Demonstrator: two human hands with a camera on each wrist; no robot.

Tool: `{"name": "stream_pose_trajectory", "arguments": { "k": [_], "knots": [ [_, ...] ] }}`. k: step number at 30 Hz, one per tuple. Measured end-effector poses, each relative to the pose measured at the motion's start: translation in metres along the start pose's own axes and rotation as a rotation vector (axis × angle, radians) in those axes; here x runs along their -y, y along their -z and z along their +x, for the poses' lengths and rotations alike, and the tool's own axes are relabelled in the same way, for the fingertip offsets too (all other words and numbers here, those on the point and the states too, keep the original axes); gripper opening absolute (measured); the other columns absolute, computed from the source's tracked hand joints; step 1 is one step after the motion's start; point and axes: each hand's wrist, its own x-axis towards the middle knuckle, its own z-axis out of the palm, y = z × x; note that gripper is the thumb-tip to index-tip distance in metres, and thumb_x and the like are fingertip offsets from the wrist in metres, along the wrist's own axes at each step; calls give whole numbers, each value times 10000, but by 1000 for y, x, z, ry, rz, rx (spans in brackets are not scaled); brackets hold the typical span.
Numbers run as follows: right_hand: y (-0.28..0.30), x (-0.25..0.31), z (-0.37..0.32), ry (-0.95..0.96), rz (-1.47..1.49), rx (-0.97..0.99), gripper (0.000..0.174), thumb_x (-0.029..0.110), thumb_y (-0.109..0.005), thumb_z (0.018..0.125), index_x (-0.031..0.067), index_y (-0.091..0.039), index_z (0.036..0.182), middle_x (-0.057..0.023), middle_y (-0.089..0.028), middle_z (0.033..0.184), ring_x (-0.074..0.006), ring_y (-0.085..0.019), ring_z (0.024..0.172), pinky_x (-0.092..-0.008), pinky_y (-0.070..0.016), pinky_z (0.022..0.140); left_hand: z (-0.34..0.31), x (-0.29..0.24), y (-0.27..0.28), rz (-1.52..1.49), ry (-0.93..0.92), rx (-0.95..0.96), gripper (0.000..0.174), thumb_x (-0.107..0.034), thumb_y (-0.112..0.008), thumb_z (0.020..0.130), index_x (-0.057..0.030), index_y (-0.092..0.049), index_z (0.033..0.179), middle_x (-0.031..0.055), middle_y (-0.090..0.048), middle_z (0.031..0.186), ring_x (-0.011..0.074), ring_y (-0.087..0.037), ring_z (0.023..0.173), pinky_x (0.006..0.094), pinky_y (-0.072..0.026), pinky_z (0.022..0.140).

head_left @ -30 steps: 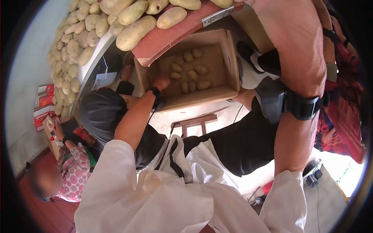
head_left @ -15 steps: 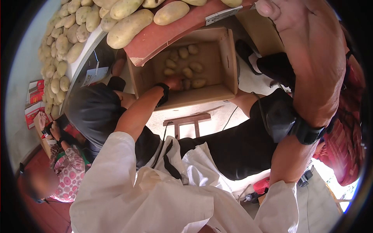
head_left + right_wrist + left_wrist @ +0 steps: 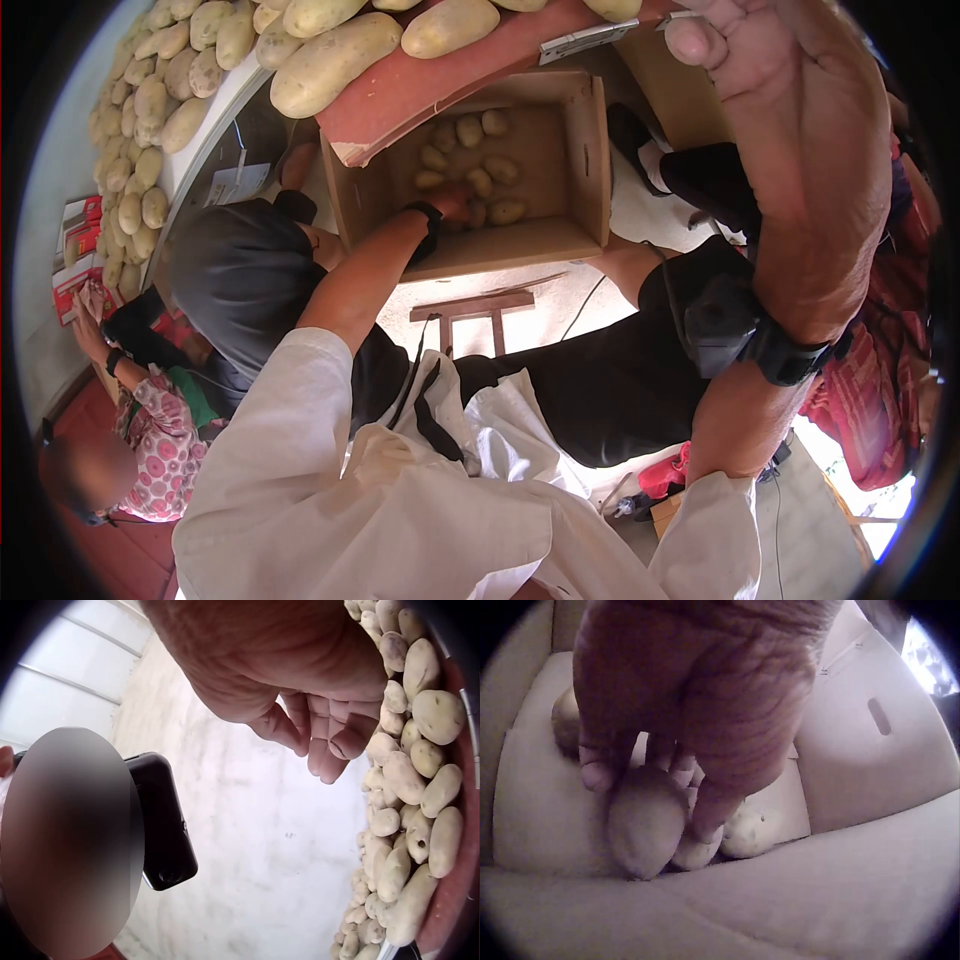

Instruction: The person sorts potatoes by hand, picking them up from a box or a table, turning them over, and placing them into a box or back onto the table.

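Inside a cardboard box (image 3: 545, 238), my left hand (image 3: 452, 202) is low among several potatoes (image 3: 505, 211). The left wrist view shows the fingers of that hand (image 3: 705, 697) bent around an upright potato (image 3: 646, 825), with one digit against a smaller potato (image 3: 697, 853) beside it. Raised at the upper right, my right hand (image 3: 770, 90) holds nothing, its fingers loosely bent. In the right wrist view this hand (image 3: 300, 675) hovers beside a long heap of potatoes (image 3: 405, 780).
A red tabletop edge (image 3: 400, 100) heaped with potatoes overhangs the box's far left side. At the left is a person in a patterned top (image 3: 165, 440). Another in red patterned cloth (image 3: 865, 390) stands at the right. A wooden stool (image 3: 470, 308) is below the box.
My left hand has moved right within the box, onto the potatoes at its near side. My right hand has shifted a little right and down, with more of its fingers showing.
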Motion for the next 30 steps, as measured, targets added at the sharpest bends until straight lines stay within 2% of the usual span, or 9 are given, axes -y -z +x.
{"name": "stream_pose_trajectory", "arguments": {
  "k": [6, 8, 12, 14, 20, 24, 26, 29, 30],
  "knots": [
    [2, -1, 1, -25, 0, 0, 356, 202, -593, 1021, -75, -593, 1245, -156, -698, 1066, -228, -680, 953, -300, -509, 759, 10, 30, -22, -31, -98, -40, 498, -174, -678, 812, -68, -649, 1298, 206, -705, 1238, 370, -688, 1105, 457, -539, 936],
    [3, -1, 0, -31, 1, 0, 355, 202, -594, 1020, -74, -594, 1244, -156, -699, 1065, -227, -680, 952, -299, -509, 758, 39, 61, -43, -129, -73, 76, 539, -184, -686, 821, -81, -613, 1345, 198, -677, 1298, 345, -675, 1133, 444, -536, 952],
    [5, 0, -1, -37, 5, 6, 353, 202, -594, 1020, -73, -596, 1243, -154, -699, 1063, -226, -680, 949, -299, -509, 757, 37, 48, -44, -203, -56, -31, 611, -255, -767, 755, -55, -629, 1316, 188, -687, 1289, 353, -660, 1179, 455, -546, 946],
    [7, -1, -1, -41, 6, 5, 352, 202, -595, 1020, -72, -597, 1242, -153, -700, 1061, -225, -680, 948, -298, -508, 756, 3, 24, -15, -428, 18, 11, 638, -270, -783, 746, -56, -621, 1325, 174, -683, 1292, 341, -651, 1192, 450, -544, 949],
    [9, -2, 0, -62, 10, 6, 349, 202, -596, 1020, -70, -599, 1240, -150, -700, 1058, -224, -680, 945, -298, -508, 754, 3, 20, -3, -331, -57, 45, 555, -290, -779, 751, -38, -687, 1237, 175, -724, 1196, 328, -688, 1114, 437, -545, 926],
    [12, -2, -1, -76, 12, 5, 348, 202, -597, 1020, -68, -601, 1239, -149, -701, 1056, -222, -680, 942, -297, -508, 753, 51, 43, -47, -232, -78, 94, 567, -312, -798, 734, -35, -708, 1221, 180, -732, 1194, 330, -700, 1081, 440, -546, 912],
    [12, -2, -2, -80, 14, 7, 347, 202, -597, 1020, -68, -602, 1238, -148, -701, 1055, -222, -680, 941, -297, -507, 752, 60, 49, -54, -248, -39, 144, 620, -333, -795, 742, -46, -688, 1282, 180, -712, 1264, 331, -688, 1130, 442, -538, 946],
    [12, -3, 1, -78, 16, 15, 345, 202, -598, 1019, -66, -604, 1237, -146, -702, 1053, -221, -680, 939, -296, -507, 751, 1, 5, -10, -247, 15, 35, 604, -324, -780, 769, -61, -681, 1304, 177, -700, 1292, 332, -670, 1183, 438, -524, 990],
    [10, 0, 1, -79, 17, 17, 345, 202, -598, 1019, -66, -604, 1237, -146, -702, 1053, -221, -680, 939, -296, -507, 751, 9, 12, -16, -247, 15, 34, 604, -324, -780, 769, -61, -681, 1304, 177, -700, 1292, 332, -670, 1183, 438, -524, 990]
  ]
}}
